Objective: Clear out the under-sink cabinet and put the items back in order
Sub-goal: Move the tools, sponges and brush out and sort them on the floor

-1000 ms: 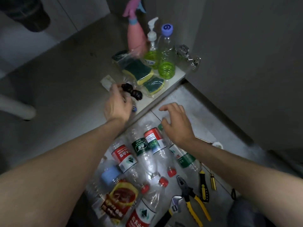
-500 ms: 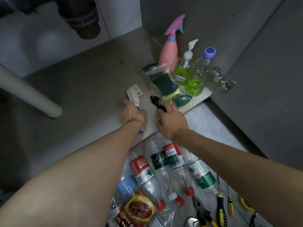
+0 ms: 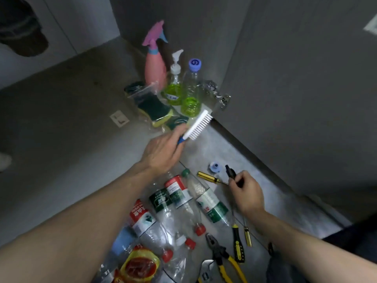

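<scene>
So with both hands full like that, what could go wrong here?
The left hand holds the white brush close to the two bottles of green liquid; a careless swing might tip them over. The right hand pinches a small black part by its fingertips alone, so it could slip and roll among the empty plastic bottles on the floor. The pliers and screwdrivers lie loose nearby, easy to kneel on.
</scene>
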The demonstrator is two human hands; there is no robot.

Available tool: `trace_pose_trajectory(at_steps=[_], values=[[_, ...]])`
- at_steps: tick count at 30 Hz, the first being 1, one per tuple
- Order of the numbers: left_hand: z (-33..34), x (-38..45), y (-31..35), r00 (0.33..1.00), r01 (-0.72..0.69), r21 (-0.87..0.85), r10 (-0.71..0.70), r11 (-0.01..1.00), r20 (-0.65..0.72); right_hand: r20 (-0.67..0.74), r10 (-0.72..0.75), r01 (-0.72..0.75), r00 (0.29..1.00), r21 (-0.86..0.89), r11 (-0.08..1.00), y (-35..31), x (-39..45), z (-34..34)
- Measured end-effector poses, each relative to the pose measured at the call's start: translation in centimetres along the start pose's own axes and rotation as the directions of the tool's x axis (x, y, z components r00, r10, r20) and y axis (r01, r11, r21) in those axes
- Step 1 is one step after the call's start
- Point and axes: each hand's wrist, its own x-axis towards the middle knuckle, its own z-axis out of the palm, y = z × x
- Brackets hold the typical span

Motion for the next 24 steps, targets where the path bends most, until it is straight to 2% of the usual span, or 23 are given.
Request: trace_pose_trajectory(at_steps=[3,5,7,10,13,15,20,22,24], values=[[3.0,2.5,3.4,0.964,-0.089,0.075,0.067,0.993,0.255,-0.010,0.116,-0.116,0.993,-0.007,0.993,2.6,1.4,-1.2],[5.3,3.7,5.0,0.914,-0.018,0.136,-0.039,0.991,0.405,0.041,0.125,-0.125,0.991,0.000,0.992,3.3,2.1,-1.1],[7.2,4.3,5.8,0.870,0.148,0.162,-0.206,0.976,0.448,0.130,0.055,-0.050,0.990,-0.040,0.998,3.3,2.5,-0.9],[9.2,4.3,5.6,0.799,0.378,0.160,-0.409,0.912,0.441,0.233,-0.009,0.024,0.972,-0.065,0.998,2.7,2.7,-0.8],[9.7,4.4,4.9,0.679,0.526,0.117,-0.499,0.842,0.538,0.275,-0.036,0.056,0.961,-0.067,0.996,2.0,3.1,-0.7],[9.6,4.5,4.4,0.631,0.552,0.132,-0.516,0.824,0.580,0.260,-0.053,0.071,0.964,-0.061,0.996,1.6,3.3,-0.7],[8.8,4.2,3.1,0.637,0.576,0.203,-0.590,0.792,0.497,0.127,-0.125,0.117,0.984,0.067,0.991,-0.2,3.7,-0.8],[7.9,4.3,3.0,0.738,0.571,0.088,-0.558,0.816,0.379,0.080,-0.181,0.170,0.980,0.133,0.976,-1.4,4.0,-0.9],[6.0,4.8,3.4,0.888,0.439,-0.080,-0.420,0.895,0.186,0.043,-0.240,0.228,0.970,0.185,0.956,-2.8,4.4,-0.8]])
